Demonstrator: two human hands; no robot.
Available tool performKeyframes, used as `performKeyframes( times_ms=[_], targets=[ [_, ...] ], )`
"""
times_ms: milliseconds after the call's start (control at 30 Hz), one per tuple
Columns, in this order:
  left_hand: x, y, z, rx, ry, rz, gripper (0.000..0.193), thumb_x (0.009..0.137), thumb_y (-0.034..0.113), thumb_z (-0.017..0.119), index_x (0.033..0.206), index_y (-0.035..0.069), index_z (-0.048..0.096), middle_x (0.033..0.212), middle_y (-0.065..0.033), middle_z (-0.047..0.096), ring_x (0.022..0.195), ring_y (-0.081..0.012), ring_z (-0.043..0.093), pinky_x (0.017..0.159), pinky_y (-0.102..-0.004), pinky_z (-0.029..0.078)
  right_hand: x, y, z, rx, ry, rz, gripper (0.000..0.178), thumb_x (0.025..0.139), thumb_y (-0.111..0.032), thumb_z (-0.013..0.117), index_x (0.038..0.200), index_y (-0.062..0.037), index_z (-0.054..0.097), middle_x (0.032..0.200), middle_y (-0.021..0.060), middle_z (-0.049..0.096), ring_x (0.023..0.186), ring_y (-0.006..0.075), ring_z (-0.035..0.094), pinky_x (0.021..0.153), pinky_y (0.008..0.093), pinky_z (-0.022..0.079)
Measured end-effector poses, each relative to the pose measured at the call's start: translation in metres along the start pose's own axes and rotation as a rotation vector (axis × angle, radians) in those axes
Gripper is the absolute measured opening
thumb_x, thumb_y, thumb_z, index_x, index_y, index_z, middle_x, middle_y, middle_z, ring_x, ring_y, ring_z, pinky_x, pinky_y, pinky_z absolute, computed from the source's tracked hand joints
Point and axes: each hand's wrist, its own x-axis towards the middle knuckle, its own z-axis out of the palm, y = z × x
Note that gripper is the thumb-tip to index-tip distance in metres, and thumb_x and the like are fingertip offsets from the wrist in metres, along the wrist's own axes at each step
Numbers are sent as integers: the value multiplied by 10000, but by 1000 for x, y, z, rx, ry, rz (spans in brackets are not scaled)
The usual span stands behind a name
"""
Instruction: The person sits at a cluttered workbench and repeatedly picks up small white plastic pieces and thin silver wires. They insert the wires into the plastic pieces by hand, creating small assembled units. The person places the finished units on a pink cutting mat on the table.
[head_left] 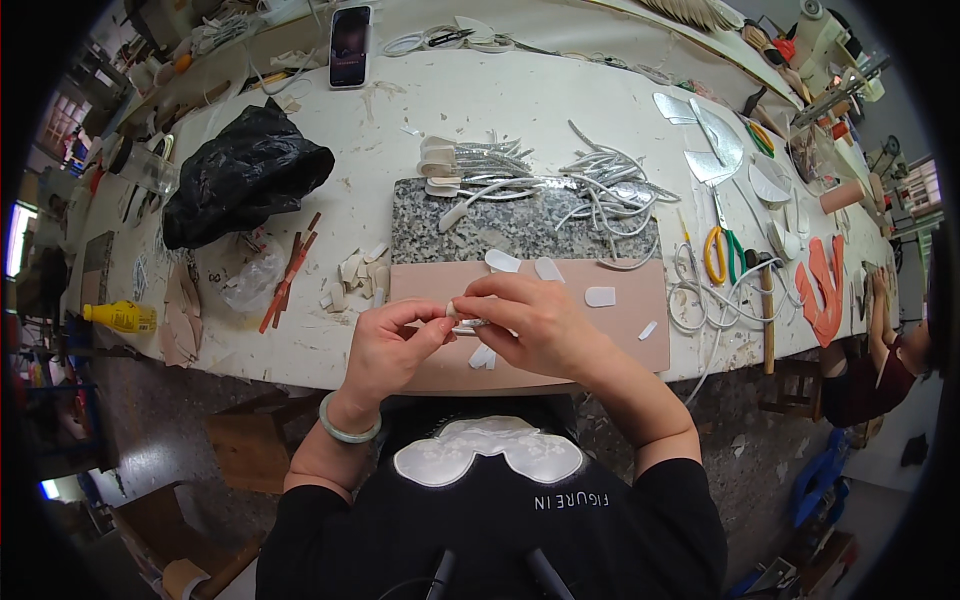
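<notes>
Over a pinkish-tan board, my left hand and my right hand meet with fingertips pinched. Between them is a small cream tab with a short length of silver cord by it; the fingers cover much of both. My left fingers grip the tab, and my right thumb and fingers close on the tab and cord. White rounded tabs lie flat around my right hand, with small white pieces below the fingers. Beyond, silver cords with cream ends rest on a speckled granite slab.
A black plastic bag and a pile of cream tabs are at left. To the right lie yellow-handled scissors, a white cable and a coral-coloured cutout. A phone lies at the back. Another person sits far right.
</notes>
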Motion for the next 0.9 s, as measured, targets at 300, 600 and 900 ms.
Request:
performKeyframes(
  times_ms=[300, 600, 900],
  targets=[
    [-1, 3, 5, 69, -30, 160, 144, 881, -7, 641, 1007, -64, 680, 951, -105, 679, 818, -121, 658, 705, -222, 545, 1, -3, -17, 28, -111, -19, 329, 704, -7, 738, 1022, -87, 705, 971, 59, 660, 781, 226, 660, 615, 325, 540],
    [-3, 4, 0, -207, 54, 29, 125, 860, -29, 625, 964, -74, 677, 869, -124, 693, 762, -169, 689, 699, -270, 580, -15, 14, -26, 925, 188, 378, 74, 860, -19, 625, 872, 23, 685, 903, 82, 681, 776, 96, 614, 639, 219, 470],
    [-1, -1, 8, -422, 79, -41, 149, 896, 6, 601, 1003, -71, 670, 870, -139, 698, 744, -202, 700, 713, -328, 613, -22, -17, -3, 821, 130, 568, 253, 811, 31, 726, 1057, 5, 674, 898, 59, 627, 664, 31, 510, 536, 179, 386]
  ],
)
